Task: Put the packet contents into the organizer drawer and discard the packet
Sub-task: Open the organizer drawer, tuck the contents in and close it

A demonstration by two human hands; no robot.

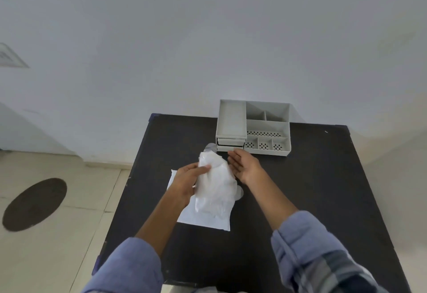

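Observation:
My left hand (188,180) grips a crumpled white packet (213,186) with soft contents, held just above the black table (300,188). My right hand (245,165) is flat with fingers apart beside the packet's right edge, fingertips close to the front of the grey organizer (254,128). The organizer's two small drawers (230,144) at its lower left look pushed in. A flat white sheet or envelope (203,219) lies on the table under the packet.
The organizer stands at the table's far edge against a white wall, with several top compartments. A dark round patch (34,203) marks the tiled floor to the left. The table's left edge runs close to my left forearm.

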